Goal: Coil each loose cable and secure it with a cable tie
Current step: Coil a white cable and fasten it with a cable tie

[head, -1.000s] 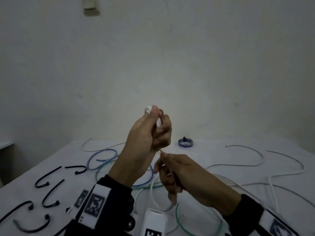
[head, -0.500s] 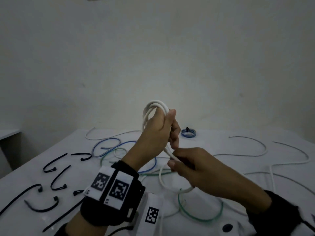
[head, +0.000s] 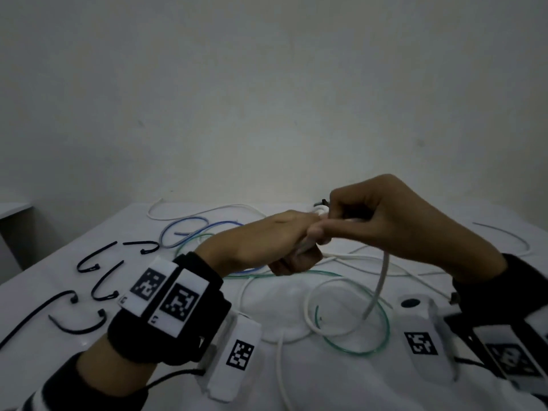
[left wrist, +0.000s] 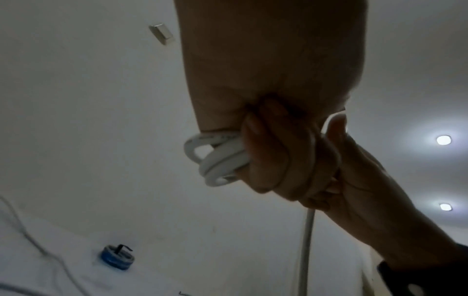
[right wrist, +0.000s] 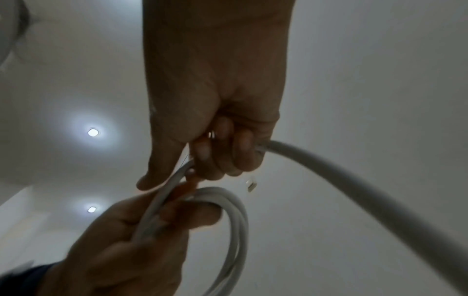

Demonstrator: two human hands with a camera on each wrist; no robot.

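My left hand [head: 299, 253] grips a small coil of white cable [left wrist: 217, 158] over the middle of the table; several loops stick out past its curled fingers. My right hand [head: 326, 229] meets it from the right and holds the same white cable's loose run [head: 381, 280], which hangs from its fist in a curve down to the table. In the right wrist view the right hand [right wrist: 215, 160] pinches the strand against the coil [right wrist: 233, 220], and the tail [right wrist: 329, 170] leaves to the right. Several black cable ties [head: 98, 256] lie at the left of the table.
Loose blue [head: 192, 229], green [head: 355, 348] and white [head: 504, 232] cables sprawl over the white table [head: 326, 390]. A coiled blue cable bound with a black tie [left wrist: 117, 258] sits at the far edge by the wall. A grey ledge [head: 12, 209] stands at far left.
Both hands came down from chest height toward the table. The left hand turned palm down with the coil; the right hand rose from below it to its right side, carrying the loose run.
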